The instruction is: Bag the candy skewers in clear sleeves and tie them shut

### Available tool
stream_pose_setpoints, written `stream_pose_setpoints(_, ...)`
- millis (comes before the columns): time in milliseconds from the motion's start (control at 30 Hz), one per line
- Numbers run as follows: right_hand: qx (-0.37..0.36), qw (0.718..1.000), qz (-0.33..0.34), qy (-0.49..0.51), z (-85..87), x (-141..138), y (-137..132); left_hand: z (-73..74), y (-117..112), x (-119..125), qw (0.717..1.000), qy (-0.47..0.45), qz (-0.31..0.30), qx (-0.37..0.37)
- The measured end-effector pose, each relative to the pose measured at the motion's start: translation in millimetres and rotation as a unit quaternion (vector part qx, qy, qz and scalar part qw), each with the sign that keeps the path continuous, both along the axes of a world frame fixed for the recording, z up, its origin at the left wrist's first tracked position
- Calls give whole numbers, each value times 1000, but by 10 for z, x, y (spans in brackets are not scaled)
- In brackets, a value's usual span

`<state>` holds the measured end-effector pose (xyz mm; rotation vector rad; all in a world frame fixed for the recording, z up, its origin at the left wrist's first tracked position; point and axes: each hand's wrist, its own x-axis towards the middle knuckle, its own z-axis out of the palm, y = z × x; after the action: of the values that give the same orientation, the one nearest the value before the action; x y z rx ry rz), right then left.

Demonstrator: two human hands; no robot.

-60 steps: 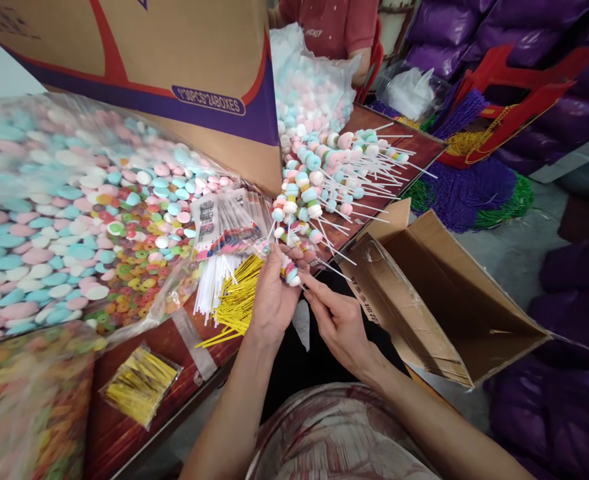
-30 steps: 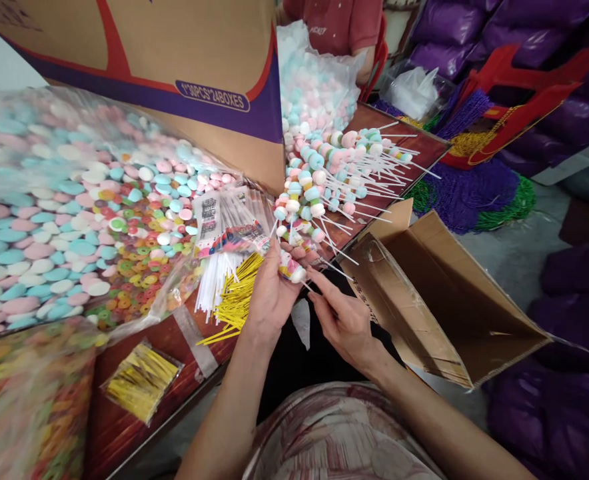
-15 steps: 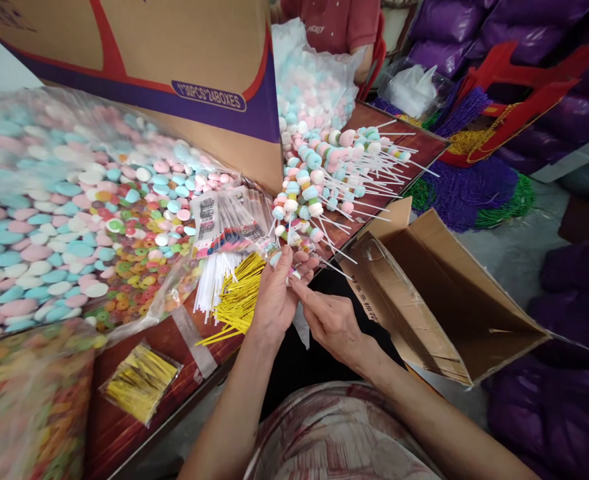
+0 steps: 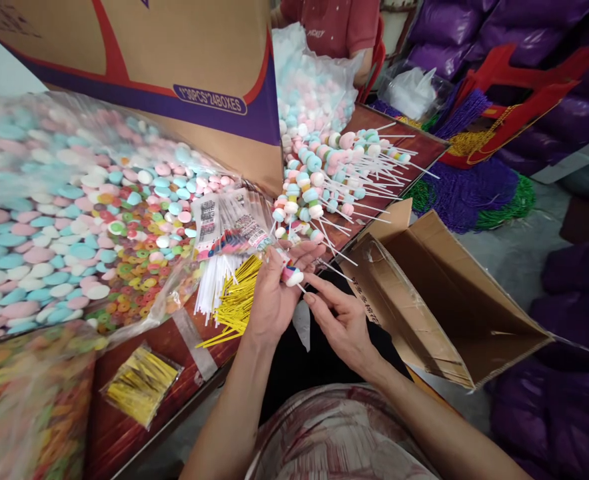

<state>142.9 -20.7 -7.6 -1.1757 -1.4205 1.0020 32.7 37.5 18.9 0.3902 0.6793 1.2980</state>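
A marshmallow skewer (image 4: 292, 275) lies across my left hand (image 4: 270, 297), whose thumb and curled fingers hold its candy end. Printed wrapping seems to cover part of it, though fingers hide most. A white marshmallow shows at its lower end, with a thin white stick coming out. My right hand (image 4: 342, 320) pinches that stick between thumb and index finger. Beside my left hand are a bundle of yellow twist ties (image 4: 239, 293), a bundle of white sticks (image 4: 212, 287) and a stack of printed clear bags (image 4: 229, 217). Finished-looking marshmallow skewers (image 4: 319, 187) lie piled just beyond my hands.
Loose marshmallows (image 4: 39, 267) and ring gummies (image 4: 142, 273) spread over the left. A large carton (image 4: 174, 53) stands at the back; an open cardboard box (image 4: 449, 293) is at the right. A packet of yellow ties (image 4: 142, 383) lies nearer. A person in red (image 4: 342, 27) sits across.
My left hand has opened up somewhat, showing more of the skewer's wrapped lower end. My right hand has shifted slightly right and down, and the stick now shows at its fingertips.
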Motion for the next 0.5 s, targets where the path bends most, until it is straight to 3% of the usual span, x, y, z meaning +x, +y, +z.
stream_pose_setpoints(100,102,990,-22,-98,15,38,56,-19,-13,-35,997,51,46,-35)
stream_pose_setpoints(200,176,964,-13,-201,-34,109,102,-16,-10,-68,995,54,44,-70)
stream_pose_setpoints(400,230,929,32,-287,-137,178,114,15,51,-56,995,54,24,-81)
stream_pose_setpoints(500,240,910,22,-338,-138,177,102,2,61,-36,995,58,18,-80)
